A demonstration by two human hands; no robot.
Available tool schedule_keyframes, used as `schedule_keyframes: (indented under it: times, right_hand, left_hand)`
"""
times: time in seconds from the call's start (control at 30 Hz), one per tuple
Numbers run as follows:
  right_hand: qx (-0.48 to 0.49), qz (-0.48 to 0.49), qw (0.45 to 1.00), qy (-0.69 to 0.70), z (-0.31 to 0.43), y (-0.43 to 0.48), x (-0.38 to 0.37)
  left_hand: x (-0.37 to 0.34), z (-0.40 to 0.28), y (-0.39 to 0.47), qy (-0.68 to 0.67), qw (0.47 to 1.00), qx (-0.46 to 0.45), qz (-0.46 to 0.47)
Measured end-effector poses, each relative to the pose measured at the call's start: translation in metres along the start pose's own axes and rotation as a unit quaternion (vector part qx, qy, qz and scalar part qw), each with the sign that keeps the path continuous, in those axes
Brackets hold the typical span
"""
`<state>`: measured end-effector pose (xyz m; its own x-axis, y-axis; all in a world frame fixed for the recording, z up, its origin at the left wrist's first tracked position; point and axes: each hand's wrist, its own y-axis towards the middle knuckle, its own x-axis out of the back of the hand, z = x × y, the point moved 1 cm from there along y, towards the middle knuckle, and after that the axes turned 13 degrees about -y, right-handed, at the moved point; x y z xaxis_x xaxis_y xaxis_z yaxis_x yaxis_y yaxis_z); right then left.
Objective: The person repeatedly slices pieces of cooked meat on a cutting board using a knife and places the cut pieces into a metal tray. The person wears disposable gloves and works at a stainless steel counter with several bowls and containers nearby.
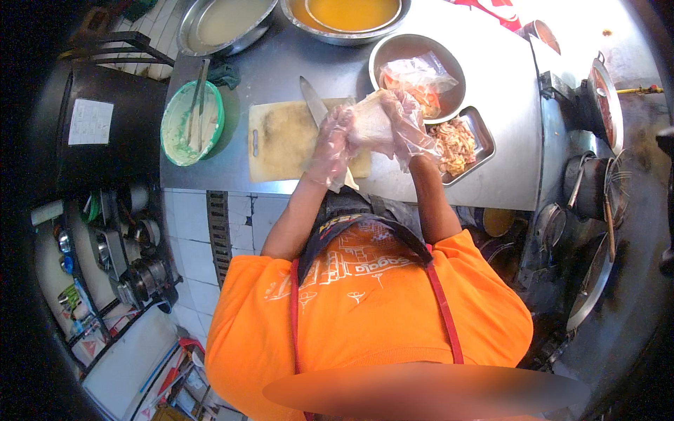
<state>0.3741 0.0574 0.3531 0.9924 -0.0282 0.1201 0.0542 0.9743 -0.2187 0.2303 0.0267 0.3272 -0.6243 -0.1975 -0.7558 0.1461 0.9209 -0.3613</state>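
Both my hands wear clear plastic gloves and hold a pale piece of raw meat (373, 125) between them above the table. My left hand (334, 139) grips its left side, over the worn cutting board (279, 150). On the right side, my right hand (408, 123) grips it in front of a steel bowl (458, 87). That bowl holds a clear plastic bag (421, 73) and pinkish-orange pieces. A knife (312, 100) lies across the board, its handle hidden behind my left hand. Cut meat strips (457, 150) fill part of a steel tray (487, 139) by my right wrist.
On the steel table (505, 184), a green basin (220, 118) of white paste has metal tongs (197, 113) in it. Near a dark cloth (225, 76) are bowls of cloudy liquid (231, 21) and orange liquid (353, 13). Pans (584, 179) stand to the right.
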Motion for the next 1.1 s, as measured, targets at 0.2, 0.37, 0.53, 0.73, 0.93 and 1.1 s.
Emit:
schedule_keyframes:
  times: [0.2, 0.37, 0.53, 0.73, 0.93, 1.1]
  right_hand:
    - [-0.058, 0.069, 0.994, 0.065, 0.000, -0.004, 0.000]
    - [-0.105, 0.151, 0.983, 0.014, 0.011, -0.008, -0.007]
    - [-0.050, 0.227, 0.969, -0.088, 0.024, -0.018, -0.020]
    - [-0.013, 0.310, 0.928, -0.204, 0.017, -0.012, -0.016]
    - [-0.053, 0.348, 0.910, -0.219, -0.018, 0.009, -0.034]
    - [0.183, 0.253, 0.898, -0.310, -0.015, 0.043, -0.063]
  left_hand:
    - [0.029, -0.013, -0.008, -0.012, 0.999, 0.040, 0.010]
    - [0.056, -0.026, 0.003, 0.327, 0.930, -0.162, -0.044]
    - [0.043, -0.029, 0.003, 0.172, 0.964, -0.156, 0.133]
    - [0.052, -0.057, -0.021, 0.600, 0.780, -0.080, 0.161]
    - [0.120, -0.059, -0.004, 0.732, 0.534, -0.324, 0.274]
    - [0.158, -0.096, 0.041, 0.744, 0.450, -0.430, 0.244]
